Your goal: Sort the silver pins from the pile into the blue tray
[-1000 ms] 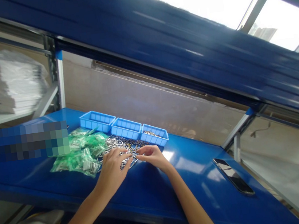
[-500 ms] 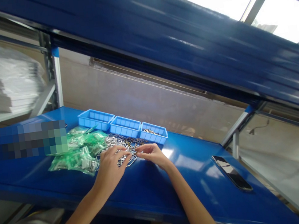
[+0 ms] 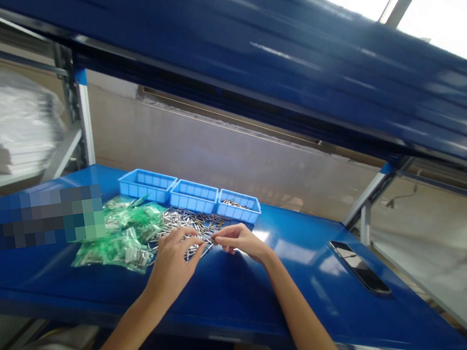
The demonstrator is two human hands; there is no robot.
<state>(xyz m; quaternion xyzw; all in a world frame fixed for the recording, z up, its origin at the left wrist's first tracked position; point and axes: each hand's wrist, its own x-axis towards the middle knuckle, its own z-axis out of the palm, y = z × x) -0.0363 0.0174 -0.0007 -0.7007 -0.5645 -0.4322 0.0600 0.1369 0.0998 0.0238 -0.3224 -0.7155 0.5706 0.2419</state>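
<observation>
A loose pile of thin metal pins (image 3: 192, 222) lies on the blue table (image 3: 215, 298). Over its left front part, my left hand (image 3: 179, 252) is closed, thumb and fingertips brought together; what they pinch is too small to name. My right hand (image 3: 237, 240) faces it at the pile's front right, its thumb and forefinger pinched on something tiny that I cannot make out. The two sets of fingertips are close together. Left of the pile is a heap of green and clear plastic bags (image 3: 128, 240) with metal pieces inside.
Behind the pile stand three blue bins: the left (image 3: 149, 185), the middle (image 3: 194, 196) and the right (image 3: 238, 205), which holds some pins. A phone (image 3: 360, 267) lies at the right. A blurred patch covers the table's left. A blue shelf beam (image 3: 218, 56) crosses above.
The view has shifted slightly. My right hand's lower fingers hang a little more apart from its pinch; my left hand has hardly changed.
</observation>
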